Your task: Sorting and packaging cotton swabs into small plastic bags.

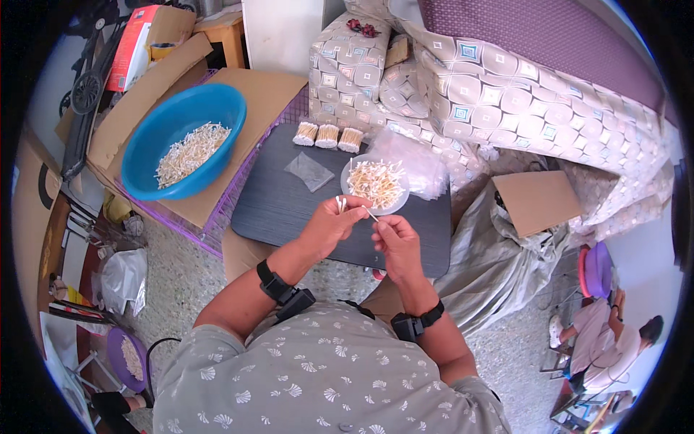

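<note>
My left hand [331, 226] is closed around a few cotton swabs [340, 205], their white tips sticking up by the fingers. Between the two hands runs a single swab [371, 215], which my right hand [398, 246] pinches at its near end while left fingertips meet the far end. Just beyond them is a whitish round bowl [405, 200] heaped with loose cotton swabs [376, 181]. It rests on a dark low table [267, 206]. Three packed swab bundles [327, 137] line the table's far edge. A small clear bag [309, 172] lies flat left of the bowl, and clear plastic bags [416, 163] are piled at its right.
Left of the table, a large blue basin [217, 98] with many swabs sits on cardboard [271, 87]. A patterned sofa [499, 101] borders the far side. A cardboard piece [538, 202] lies on grey cloth [484, 267] at right. Another person [607, 347] sits far right.
</note>
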Demonstrator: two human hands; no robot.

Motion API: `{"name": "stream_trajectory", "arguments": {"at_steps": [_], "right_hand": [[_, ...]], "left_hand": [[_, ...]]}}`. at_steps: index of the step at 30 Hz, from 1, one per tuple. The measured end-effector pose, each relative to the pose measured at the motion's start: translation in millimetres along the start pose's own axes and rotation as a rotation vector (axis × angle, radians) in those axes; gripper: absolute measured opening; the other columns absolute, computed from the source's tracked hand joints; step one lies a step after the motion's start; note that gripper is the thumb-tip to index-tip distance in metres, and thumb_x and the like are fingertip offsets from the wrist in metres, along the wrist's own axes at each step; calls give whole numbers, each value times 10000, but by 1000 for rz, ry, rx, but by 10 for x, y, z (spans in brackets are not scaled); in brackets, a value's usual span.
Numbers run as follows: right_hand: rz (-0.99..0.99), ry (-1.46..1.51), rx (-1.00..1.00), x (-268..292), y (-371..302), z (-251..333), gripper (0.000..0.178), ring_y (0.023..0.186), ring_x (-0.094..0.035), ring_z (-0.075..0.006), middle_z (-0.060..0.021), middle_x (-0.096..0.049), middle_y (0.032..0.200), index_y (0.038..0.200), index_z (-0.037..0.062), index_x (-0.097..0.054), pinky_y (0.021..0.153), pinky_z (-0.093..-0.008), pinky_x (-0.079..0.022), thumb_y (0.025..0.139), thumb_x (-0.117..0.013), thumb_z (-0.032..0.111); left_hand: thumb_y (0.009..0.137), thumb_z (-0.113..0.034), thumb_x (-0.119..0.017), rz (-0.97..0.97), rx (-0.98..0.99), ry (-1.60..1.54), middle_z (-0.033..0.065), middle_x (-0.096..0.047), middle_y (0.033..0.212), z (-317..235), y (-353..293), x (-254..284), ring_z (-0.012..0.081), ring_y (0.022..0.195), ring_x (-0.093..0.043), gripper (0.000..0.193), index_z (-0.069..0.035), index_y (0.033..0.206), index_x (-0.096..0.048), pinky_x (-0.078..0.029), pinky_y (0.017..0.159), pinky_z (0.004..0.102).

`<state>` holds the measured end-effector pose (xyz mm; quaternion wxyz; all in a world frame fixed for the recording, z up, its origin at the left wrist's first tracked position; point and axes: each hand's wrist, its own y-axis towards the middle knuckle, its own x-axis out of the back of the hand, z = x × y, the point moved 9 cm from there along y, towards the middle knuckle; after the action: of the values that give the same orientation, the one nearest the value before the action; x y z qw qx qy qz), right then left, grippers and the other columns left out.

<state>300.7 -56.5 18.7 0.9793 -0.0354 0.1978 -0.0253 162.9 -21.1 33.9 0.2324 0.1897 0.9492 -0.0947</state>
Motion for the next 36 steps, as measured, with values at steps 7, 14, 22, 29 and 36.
{"name": "stream_trajectory", "arguments": {"at_steps": [7,14,22,29,36], "right_hand": [[79,-113,11,-146,-126,21,103,723,-571,-68,-9,-639,882,972,42,-622,600,-203,-467,907,-608,121],[63,-169,71,-116,-104,72,66,697,-545,-50,5,-600,808,931,40,-604,589,-196,-456,884,-630,77],[32,-205,228,-101,-77,321,72,661,-512,-35,26,-580,781,916,37,-589,578,-190,-439,873,-639,66],[173,-316,272,-257,-90,511,60,714,-532,-45,28,-584,789,904,34,-604,640,-202,-445,873,-641,70],[209,-548,305,-271,-96,435,97,685,-555,-74,-21,-617,780,928,18,-581,630,-227,-463,904,-602,110]], "left_hand": [[875,-91,-640,-32,-84,206,-69,-529,694,-159,-144,-75,-1,516,-364,148,-41,1013,-658,-260,433,171],[883,-125,-643,-36,-101,219,-77,-466,676,-205,-198,-124,17,542,-354,132,-56,996,-651,-271,458,190],[904,-182,-625,-53,-88,218,-42,-575,736,-170,-190,-60,18,527,-382,152,-60,990,-654,-288,450,187],[893,-195,-643,76,17,368,-63,-535,684,6,-189,-121,12,502,-374,138,-66,942,-644,-282,428,193],[883,-153,-647,47,-30,327,-78,-482,656,-83,-171,-105,13,512,-362,94,-62,897,-624,-273,432,188]]}}
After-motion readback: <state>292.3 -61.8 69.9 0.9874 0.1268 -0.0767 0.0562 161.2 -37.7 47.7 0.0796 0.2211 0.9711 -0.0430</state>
